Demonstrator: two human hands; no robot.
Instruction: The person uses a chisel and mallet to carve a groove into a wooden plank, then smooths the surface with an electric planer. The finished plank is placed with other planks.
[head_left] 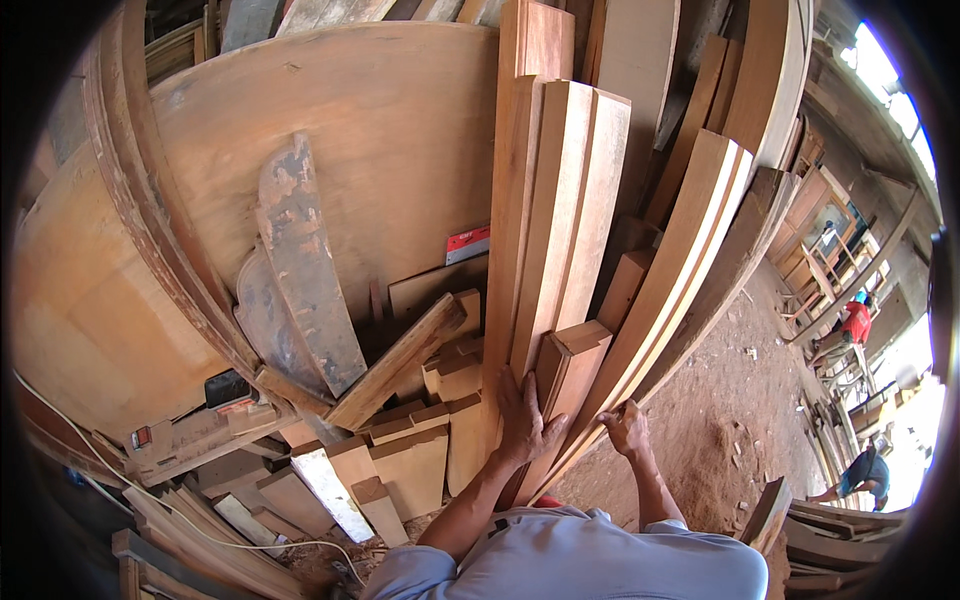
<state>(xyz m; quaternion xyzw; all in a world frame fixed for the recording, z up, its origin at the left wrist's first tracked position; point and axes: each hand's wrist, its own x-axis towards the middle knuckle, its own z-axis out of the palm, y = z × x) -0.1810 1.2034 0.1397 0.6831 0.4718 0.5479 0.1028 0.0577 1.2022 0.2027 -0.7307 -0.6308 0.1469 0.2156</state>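
Note:
My left hand (525,428) lies with its fingers stretched and thumb apart on the standing wooden planks, against a short reddish-brown wood block (570,380). Beside it, tall planed planks (545,220) lean upright in a bundle. My right hand (627,430) is closed at the right edge of a long, pale, slightly curved plank (680,270), fingertips on that edge. The fingers' far side is hidden. This plank runs from near my body up toward the far right.
A large curved wooden panel (400,130) stands at the back left. Stacked offcuts (410,455) and a slanted board (400,360) lie left of my hands. A pale cord (220,540) crosses the lower left. Two people (856,322) are at the far right, beyond the dusty floor (700,430).

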